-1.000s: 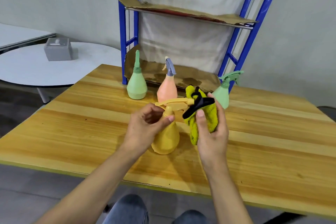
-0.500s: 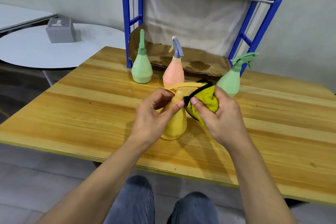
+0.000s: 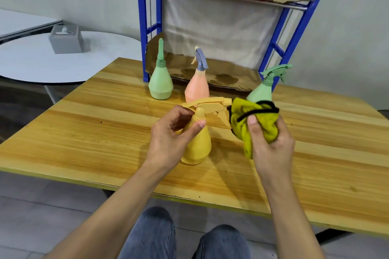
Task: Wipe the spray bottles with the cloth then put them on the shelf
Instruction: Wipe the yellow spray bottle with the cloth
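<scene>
Standing upright on the worktop (image 3: 105, 132) at the centre of the frame, the yellow spray bottle (image 3: 199, 145) is held at its neck by the left hand (image 3: 168, 134), thumb and fingers curled round it just below the trigger head. That head lies level, its long axis running across the picture, with the nozzle end pointing right toward the cloth (image 3: 252, 120). The right hand (image 3: 271, 143) grips the cloth in a bunch, thumb pressed on top. The cloth sits just beside the nozzle; whether it touches is hard to tell from this angle. Being the nearer hand, the right would probably wipe leftward along the head. The pink spray bottle (image 3: 197, 88) stands higher in the frame, near the foot of the shelf (image 3: 221, 73).
</scene>
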Motion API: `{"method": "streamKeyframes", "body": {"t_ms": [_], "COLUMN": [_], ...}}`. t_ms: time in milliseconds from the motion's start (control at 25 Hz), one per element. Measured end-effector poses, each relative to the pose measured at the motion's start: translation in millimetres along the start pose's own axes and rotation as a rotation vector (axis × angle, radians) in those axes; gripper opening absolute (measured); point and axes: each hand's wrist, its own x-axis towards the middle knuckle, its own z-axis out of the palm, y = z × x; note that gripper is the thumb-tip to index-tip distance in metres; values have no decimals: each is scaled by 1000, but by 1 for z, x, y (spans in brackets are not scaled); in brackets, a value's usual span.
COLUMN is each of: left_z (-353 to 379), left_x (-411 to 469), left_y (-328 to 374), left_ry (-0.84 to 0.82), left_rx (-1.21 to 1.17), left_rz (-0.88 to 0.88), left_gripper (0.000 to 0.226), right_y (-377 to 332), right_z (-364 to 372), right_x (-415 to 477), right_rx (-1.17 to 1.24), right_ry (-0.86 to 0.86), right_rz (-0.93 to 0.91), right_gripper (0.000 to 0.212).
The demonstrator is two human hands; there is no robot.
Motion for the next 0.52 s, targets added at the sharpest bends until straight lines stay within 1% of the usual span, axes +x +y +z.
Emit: {"method": "streamKeyframes", "body": {"t_ms": [40,120,160,280,360,440,480,520], "left_z": [0,0,0,2,3,2,2,1], "left_x": [0,-1,-2,-3,-5,-5,-6,-5], "left_y": [0,0,1,0,-2,-3,-3,-3], "left_ry": [2,5,4,30,32,24,23,19], "left_rx": [3,9,12,20,24,14,11,9], "left_rz": [12,45,54,56,63,48,30,13], "left_gripper": [19,18,19,19,18,19,20,22], "right_y": [-11,-20,-19,-14,-14,-12,-12,-18], "right_z": [8,26,32,31,22,10,5,1], "right_x": [5,9,9,9,10,8,6,5], "right_rx": [26,-66,-123,-242,-370,-480,-474,-433], "right_ry": [-49,-194,-225,-221,-277,-331,-307,-241], "right_rz": [-28,-73,-94,-196,-258,-235,-185,-139], "right_gripper": [29,43,42,23,23,26,25,23]}}
